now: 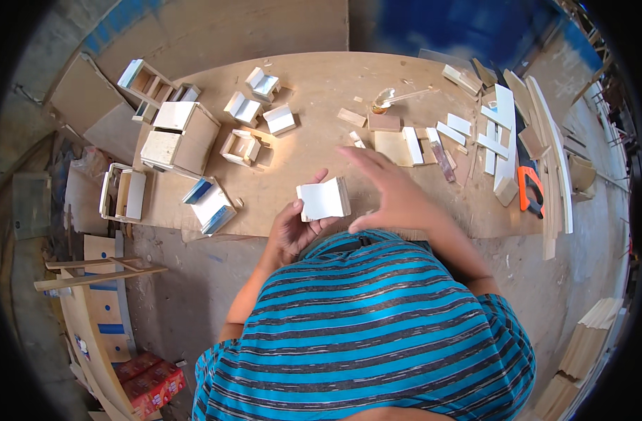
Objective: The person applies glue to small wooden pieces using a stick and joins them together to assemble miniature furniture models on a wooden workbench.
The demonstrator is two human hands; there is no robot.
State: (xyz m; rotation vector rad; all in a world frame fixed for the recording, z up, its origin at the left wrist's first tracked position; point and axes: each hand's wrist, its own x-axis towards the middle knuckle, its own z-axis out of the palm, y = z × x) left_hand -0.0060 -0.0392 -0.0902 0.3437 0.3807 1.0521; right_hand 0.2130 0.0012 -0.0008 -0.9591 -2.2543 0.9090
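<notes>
My left hand [290, 230] grips a small wooden piece [323, 201] with a white top face and bare wood edges, just above the near edge of the table. Thumb and fingers press its left side and underside. To its right, my right hand [394, 189] is empty, thumb and fingers spread apart, slightly smeared by motion. It appears apart from the piece. Beyond my fingers, a white strip [413, 145] stands against a square wooden board [393, 148] on the tabletop.
Several small wooden seat-like pieces [242, 109] and a wooden box [184, 137] stand on the table [314, 98] at left. At right are white strips [503, 112], an orange-handled tool [530, 189] and long boards [545, 140]. A small dish [383, 98] holds a stick at the back.
</notes>
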